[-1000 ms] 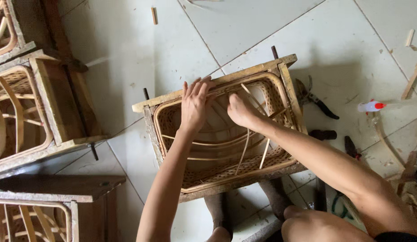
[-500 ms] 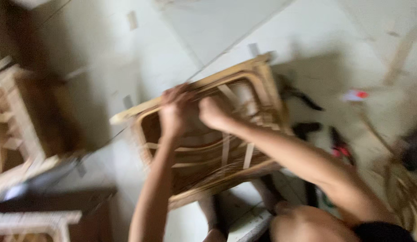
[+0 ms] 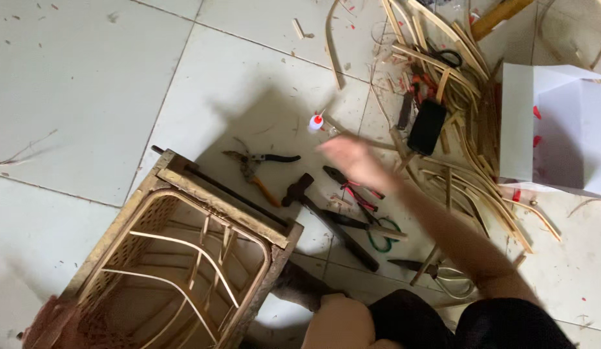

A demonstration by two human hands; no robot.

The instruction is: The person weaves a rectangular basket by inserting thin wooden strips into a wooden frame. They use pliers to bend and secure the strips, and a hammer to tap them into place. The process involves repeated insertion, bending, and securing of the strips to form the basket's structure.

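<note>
Presently right hand [image 3: 352, 161] blurred, held over tools; how far open cannot be told, nothing seen gripped. Small glue bottle [image 3: 315, 122] nearest, just up-left of fingertips. Left hand [image 3: 45, 323] kept at woven basket frame [image 3: 184, 258] corner, grip unclear.

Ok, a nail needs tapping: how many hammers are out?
1: the hammer lies right of the rattan frame, below the right hand; another may hide under the cane strips.
</note>
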